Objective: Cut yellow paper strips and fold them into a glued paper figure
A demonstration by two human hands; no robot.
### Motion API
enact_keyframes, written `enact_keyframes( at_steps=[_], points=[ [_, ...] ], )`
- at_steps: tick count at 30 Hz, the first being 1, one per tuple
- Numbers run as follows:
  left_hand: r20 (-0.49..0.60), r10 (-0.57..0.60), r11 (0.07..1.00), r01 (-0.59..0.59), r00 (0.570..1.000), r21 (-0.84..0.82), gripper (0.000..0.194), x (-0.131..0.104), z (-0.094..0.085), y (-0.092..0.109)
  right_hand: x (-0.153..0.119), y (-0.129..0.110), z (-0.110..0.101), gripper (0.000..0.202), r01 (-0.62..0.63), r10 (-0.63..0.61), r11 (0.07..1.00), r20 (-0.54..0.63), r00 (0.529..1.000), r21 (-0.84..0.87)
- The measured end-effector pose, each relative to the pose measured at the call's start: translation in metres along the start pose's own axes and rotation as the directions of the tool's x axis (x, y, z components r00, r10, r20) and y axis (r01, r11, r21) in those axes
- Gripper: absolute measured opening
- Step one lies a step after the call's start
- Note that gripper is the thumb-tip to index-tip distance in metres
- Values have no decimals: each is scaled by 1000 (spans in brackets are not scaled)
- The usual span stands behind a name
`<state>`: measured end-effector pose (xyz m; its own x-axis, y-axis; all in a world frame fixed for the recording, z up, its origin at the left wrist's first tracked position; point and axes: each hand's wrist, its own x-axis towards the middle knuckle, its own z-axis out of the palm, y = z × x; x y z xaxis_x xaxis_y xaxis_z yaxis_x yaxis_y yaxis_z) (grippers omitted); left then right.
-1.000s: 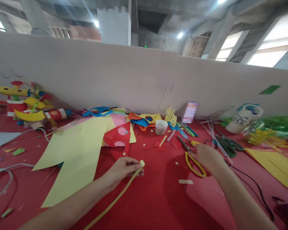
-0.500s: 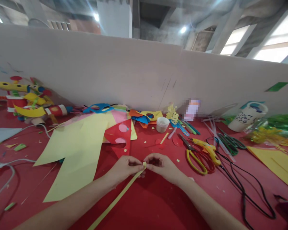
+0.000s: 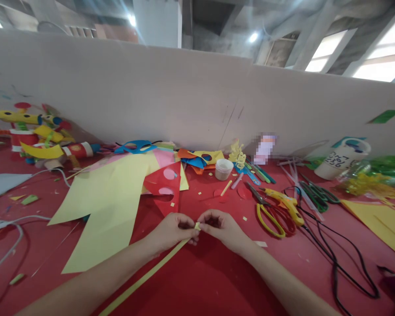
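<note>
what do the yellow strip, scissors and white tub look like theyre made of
Yellow strip: matte, probably paper or thin card, being flat, narrow and evenly coloured. Scissors: blades look like metal, dark grey and rigid; the smooth yellow handle loop is probably plastic or plastic-coated. White tub: likely thin plastic, judging by its pale, slightly translucent-looking wall.

Mixed light, dim fg; wide-angle view
Ceiling lamps (image 3: 253, 37) flare w/ streaks; R windows (image 3: 383, 57) blown out; shadow darkens tabletop (image 3: 213, 281) low ctr; edges stretched; pixelated patch (image 3: 265, 149) R of ctr; fine detail soft
</note>
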<state>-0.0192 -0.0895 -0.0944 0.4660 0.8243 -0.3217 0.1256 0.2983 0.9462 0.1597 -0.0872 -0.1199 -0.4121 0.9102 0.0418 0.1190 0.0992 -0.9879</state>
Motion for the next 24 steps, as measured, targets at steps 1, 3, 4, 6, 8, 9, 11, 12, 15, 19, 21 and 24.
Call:
enact_keyframes(
  at_steps=[1, 3, 4, 6, 8, 9, 11, 12, 15, 19, 21, 24],
  points=[
    [0, 4, 1000, -4, 1000, 6, 23, 0, 0, 0, 0, 0, 0, 23, -1, 1, 1000, 6, 1000, -1],
    [6, 14, 1000, -14, 1000, 20, 23, 0, 1, 0, 0, -1, 0, 24, -6, 6, 1000, 19, 1000, 2],
    [9, 17, 1000, -17, 1000, 22, 23, 0, 1, 0, -1, -1, 0, 24, -8, 8, 1000, 26, 1000, 3],
    [20, 17, 1000, -18, 1000, 19, 24, 0, 1, 2, -1, -1, 0, 25, -9, 9, 1000, 33, 999, 2],
    [34, 16, 1000, -17, 999, 21, 26, -1, 0, 3, -1, -1, -1, 24, -7, 6, 1000, 33, 999, 1],
    [43, 18, 999, -19, 999, 26, 26, -1, 0, 3, -1, 0, -1, 24, -4, 4, 1000, 31, 1000, 0],
    [53, 25, 999, -27, 998, 44, 27, -1, -2, 3, -1, 0, -1, 24, 1, -1, 1000, 31, 1000, 2],
    [55, 29, 998, -32, 998, 52, 27, -1, -2, 3, -1, 0, -1, 23, 4, -5, 1000, 34, 999, 8],
    [69, 41, 998, -45, 997, 54, 26, -1, -3, 2, -2, 0, 0, 21, 13, -15, 999, 50, 999, 29],
    [89, 30, 999, -31, 996, 15, 24, -2, -4, 4, -4, -1, 0, 17, 42, -43, 999, 45, 998, 18],
    [100, 17, 1000, -16, 995, -6, 23, -2, -4, 4, -5, -2, 0, 14, 66, -66, 998, 31, 997, -9],
    [118, 19, 999, -16, 993, -29, 19, -1, -6, 3, -6, -5, 0, 10, 119, -119, 988, 5, 993, -100]
  ],
)
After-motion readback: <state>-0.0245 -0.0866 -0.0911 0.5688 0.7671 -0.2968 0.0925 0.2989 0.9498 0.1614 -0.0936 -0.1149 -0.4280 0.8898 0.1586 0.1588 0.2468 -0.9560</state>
